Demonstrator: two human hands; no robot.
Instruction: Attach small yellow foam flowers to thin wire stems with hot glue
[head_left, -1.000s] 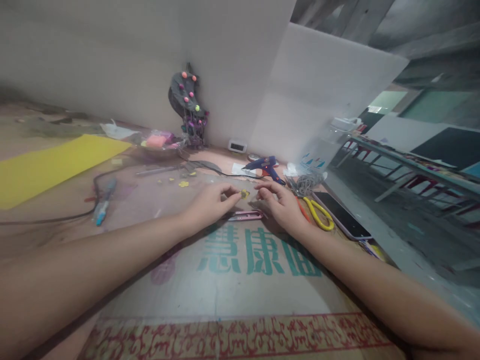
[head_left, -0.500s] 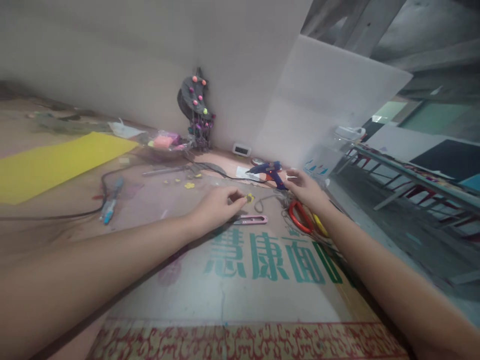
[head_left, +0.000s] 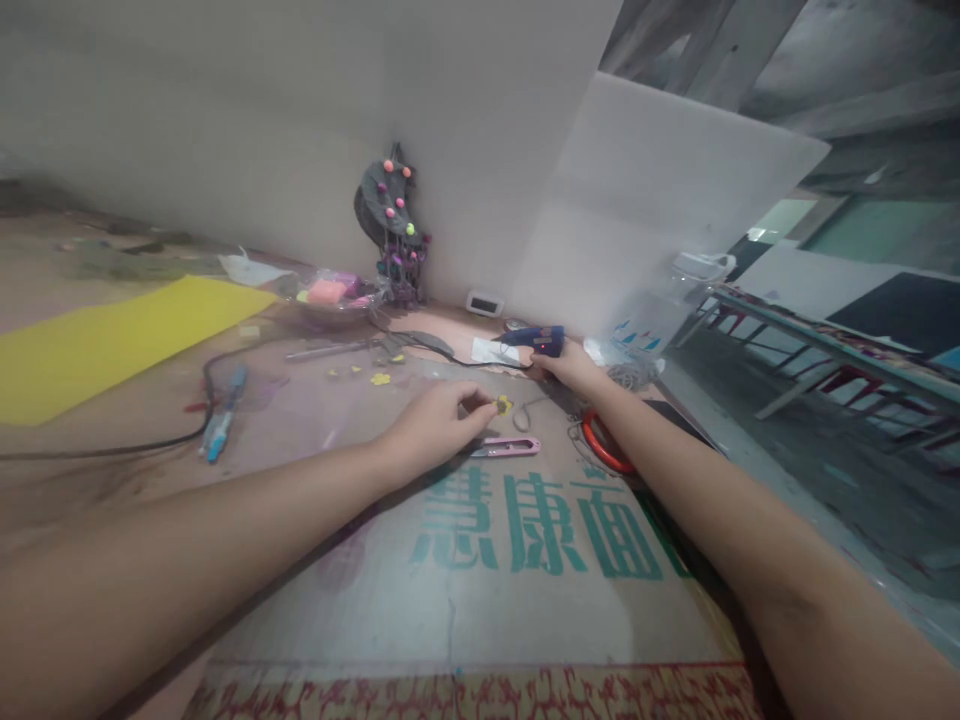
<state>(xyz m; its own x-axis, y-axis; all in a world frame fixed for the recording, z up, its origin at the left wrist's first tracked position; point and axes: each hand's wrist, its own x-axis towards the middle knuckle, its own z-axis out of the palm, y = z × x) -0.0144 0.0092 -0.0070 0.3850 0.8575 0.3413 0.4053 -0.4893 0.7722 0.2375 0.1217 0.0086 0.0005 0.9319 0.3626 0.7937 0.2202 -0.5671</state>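
Between the thumb and fingertips of my left hand [head_left: 448,418] is a small yellow flower cutout [head_left: 504,405] with a dark centre. My right hand [head_left: 566,368] is wrapped round the handle of a blue glue gun [head_left: 541,341], whose small red light shows; the fingers are partly hidden. Below the left fingertips lie pink thread snips [head_left: 510,447]. Red-handled scissors [head_left: 604,445] lie under my right forearm, partly covered. Another yellow flower [head_left: 381,379] rests on the board beyond my left hand.
A yellow sheet [head_left: 127,335] and a blue pen [head_left: 225,415] lie left, with a black cord [head_left: 208,385] running past. At the back stand a grey crescent decoration with pompoms [head_left: 388,205], a plastic-wrapped bundle [head_left: 334,292] and a small white-framed display [head_left: 485,303]. A clear container [head_left: 637,325] stands right.
My right hand has moved left and closed on the glue gun's handle. My left hand still pinches the yellow flower in nearly the same place.
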